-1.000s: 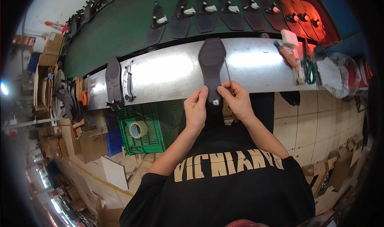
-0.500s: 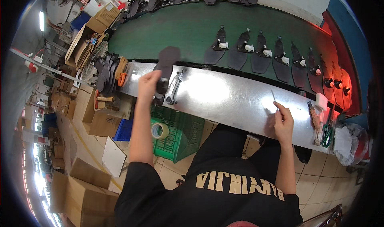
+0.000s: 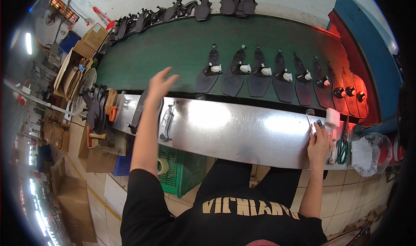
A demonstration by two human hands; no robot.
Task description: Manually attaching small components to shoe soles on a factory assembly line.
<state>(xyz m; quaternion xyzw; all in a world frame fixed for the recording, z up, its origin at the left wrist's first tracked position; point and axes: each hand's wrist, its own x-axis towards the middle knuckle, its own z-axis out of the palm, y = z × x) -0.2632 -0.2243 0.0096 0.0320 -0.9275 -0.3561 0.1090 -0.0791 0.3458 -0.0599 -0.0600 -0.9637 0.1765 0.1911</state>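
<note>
The left forearm hides the middle of a dark sole [image 3: 139, 111] lying on the metal desk [image 3: 242, 140]; the left hand [image 3: 160, 86], its grip released and fingers spread, is above the near edge of the green belt [image 3: 143, 68]. The right hand [image 3: 318, 146] grasps a thin rod [image 3: 309, 119], its lower end covered; a small dark item [image 3: 320, 123] at its fingertips is unclear. The forearm also cuts off a tape roll [image 3: 163, 166].
</note>
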